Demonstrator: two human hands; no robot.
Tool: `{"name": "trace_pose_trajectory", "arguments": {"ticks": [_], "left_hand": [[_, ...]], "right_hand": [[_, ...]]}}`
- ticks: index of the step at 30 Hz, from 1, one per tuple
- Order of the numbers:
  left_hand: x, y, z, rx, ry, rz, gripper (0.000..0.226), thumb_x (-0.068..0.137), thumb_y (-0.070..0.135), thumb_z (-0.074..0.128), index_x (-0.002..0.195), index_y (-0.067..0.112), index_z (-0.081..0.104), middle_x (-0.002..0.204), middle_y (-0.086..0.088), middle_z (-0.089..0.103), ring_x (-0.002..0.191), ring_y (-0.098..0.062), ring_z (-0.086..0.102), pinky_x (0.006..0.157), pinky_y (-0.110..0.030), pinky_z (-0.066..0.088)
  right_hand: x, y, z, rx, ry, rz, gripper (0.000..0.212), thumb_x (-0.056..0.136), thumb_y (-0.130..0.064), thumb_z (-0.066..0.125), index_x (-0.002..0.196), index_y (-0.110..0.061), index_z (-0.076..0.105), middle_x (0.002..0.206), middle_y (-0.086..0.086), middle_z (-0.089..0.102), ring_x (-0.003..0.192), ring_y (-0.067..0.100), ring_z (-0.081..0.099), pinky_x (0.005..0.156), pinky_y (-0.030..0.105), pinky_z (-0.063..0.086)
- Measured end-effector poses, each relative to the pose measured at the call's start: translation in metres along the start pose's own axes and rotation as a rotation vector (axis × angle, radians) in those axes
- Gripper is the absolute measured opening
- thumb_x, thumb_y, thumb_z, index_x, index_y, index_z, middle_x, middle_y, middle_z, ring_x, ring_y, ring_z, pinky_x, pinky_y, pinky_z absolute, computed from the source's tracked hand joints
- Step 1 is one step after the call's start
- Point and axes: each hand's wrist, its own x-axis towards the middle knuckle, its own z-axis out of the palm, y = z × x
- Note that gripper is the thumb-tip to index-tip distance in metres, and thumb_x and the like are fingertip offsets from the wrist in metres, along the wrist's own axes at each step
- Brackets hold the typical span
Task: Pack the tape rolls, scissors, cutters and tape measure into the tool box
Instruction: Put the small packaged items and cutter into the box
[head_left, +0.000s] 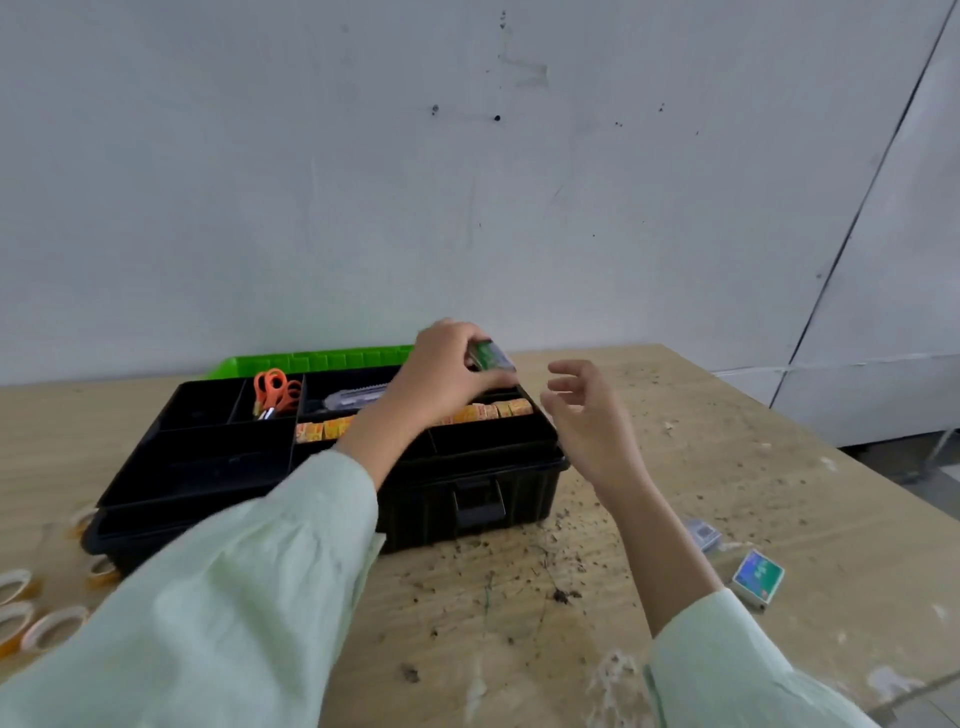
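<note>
A small green box (491, 356) is pinched between the thumb and curled fingers of the left hand (444, 374), just above the back right corner of the tool box (467, 499). The step in hand is judged to be the setting of this box into the tray. It is best lowered flat into a free slot, not dropped onto a divider or onto the row of orange packs (488, 412) just below it. The wrist should be kept clear of the tray's rim, and the pinch let go only once the box is seated. The right hand (587, 415) is held beside the tool box's right end, fingers loosely spread and nothing in it. It could be used to steady the case or be sent for the next item.

The green box is small, flat and rectangular, with a printed green face and a pale edge. It is blurred, and what it contains cannot be told. It is judged light and rigid, easily carried by a pinch. A second box (758, 576) of like print lies on the table (727, 467), well to the right. In the tray, orange-handled scissors (275, 392) sit in a back compartment and a grey cutter (356, 397) lies in the one beside it. Several tape rolls (52, 626) lie on the table left of the tool box, so the packing is judged only partly done. No tape measure can be made out.
</note>
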Motion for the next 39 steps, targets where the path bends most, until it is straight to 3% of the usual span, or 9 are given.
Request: {"name": "trace_pose_trajectory", "arguments": {"ticks": [4,6,10,18,20,23,28,32,39], "left_hand": [[0.040,-0.024,0.010,0.058,-0.112,-0.117,0.048,0.081,0.036,0.071,0.112,0.001,0.063,0.111,-0.014,0.061,0.095,-0.027,0.059,0.083,-0.033,0.048],[0.048,-0.031,0.019,0.097,-0.188,-0.136,0.050,0.082,0.034,0.071,0.120,0.006,0.056,0.116,-0.009,0.059,0.100,-0.024,0.058,0.080,-0.028,0.044],[0.059,-0.035,0.034,0.189,-0.290,-0.083,0.032,0.081,0.026,0.073,0.106,0.010,0.062,0.114,-0.009,0.062,0.100,-0.022,0.058,0.078,-0.026,0.042],[0.066,-0.041,0.031,0.221,-0.404,-0.007,0.016,0.090,0.024,0.060,0.104,0.030,0.067,0.113,0.001,0.066,0.106,-0.017,0.057,0.103,-0.041,0.037],[0.066,-0.045,0.029,0.198,-0.412,0.000,0.017,0.090,0.019,0.059,0.100,0.029,0.069,0.111,0.004,0.066,0.105,-0.014,0.058,0.099,-0.038,0.041],[0.065,-0.046,0.027,0.185,-0.396,0.002,0.015,0.086,0.013,0.061,0.092,0.023,0.070,0.102,0.003,0.063,0.094,-0.013,0.059,0.079,-0.025,0.043],[0.068,-0.047,0.034,0.213,-0.292,0.040,0.015,0.080,0.003,0.066,0.082,0.018,0.064,0.094,-0.001,0.061,0.087,-0.018,0.060,0.070,-0.025,0.044],[0.069,-0.046,0.041,0.292,-0.241,0.053,0.017,0.079,0.002,0.066,0.089,0.014,0.067,0.094,-0.004,0.067,0.086,-0.021,0.063,0.080,-0.034,0.053],[0.072,-0.039,0.050,0.562,-0.126,0.048,0.014,0.080,0.004,0.063,0.079,0.018,0.065,0.087,0.001,0.067,0.088,-0.022,0.059,0.089,-0.035,0.038]], "right_hand": [[0.010,0.016,0.022,-0.176,-0.189,0.026,0.039,0.101,-0.026,0.040,0.138,-0.016,0.041,0.135,0.004,0.047,0.123,0.019,0.046,0.102,0.032,0.038],[0.010,0.021,0.026,-0.175,-0.206,0.019,0.041,0.103,-0.029,0.033,0.140,-0.013,0.040,0.137,0.005,0.042,0.126,0.020,0.042,0.098,0.028,0.033],[0.011,0.027,0.026,-0.152,-0.208,0.010,0.044,0.103,-0.031,0.031,0.142,-0.012,0.038,0.141,0.002,0.039,0.129,0.017,0.038,0.096,0.025,0.030],[0.010,0.031,0.027,-0.122,-0.191,-0.023,0.044,0.104,-0.030,0.030,0.143,-0.012,0.038,0.141,0.002,0.039,0.125,0.013,0.040,0.090,0.021,0.029],[0.010,0.031,0.027,-0.112,-0.192,-0.024,0.044,0.104,-0.030,0.030,0.143,-0.012,0.038,0.141,0.001,0.038,0.123,0.012,0.040,0.090,0.020,0.029],[0.008,0.030,0.026,-0.107,-0.192,-0.026,0.044,0.104,-0.030,0.030,0.143,-0.012,0.038,0.141,0.001,0.039,0.119,0.009,0.040,0.090,0.020,0.029],[0.008,0.030,0.026,-0.111,-0.191,-0.025,0.044,0.104,-0.030,0.030,0.143,-0.012,0.038,0.141,0.001,0.039,0.112,0.006,0.039,0.088,0.020,0.029],[0.008,0.031,0.027,-0.112,-0.191,-0.018,0.044,0.104,-0.031,0.031,0.143,-0.012,0.038,0.140,0.001,0.039,0.120,0.012,0.043,0.091,0.023,0.035],[0.008,0.032,0.028,-0.108,-0.191,-0.010,0.044,0.103,-0.031,0.030,0.143,-0.013,0.037,0.141,0.001,0.039,0.123,0.013,0.043,0.090,0.023,0.033]]}}
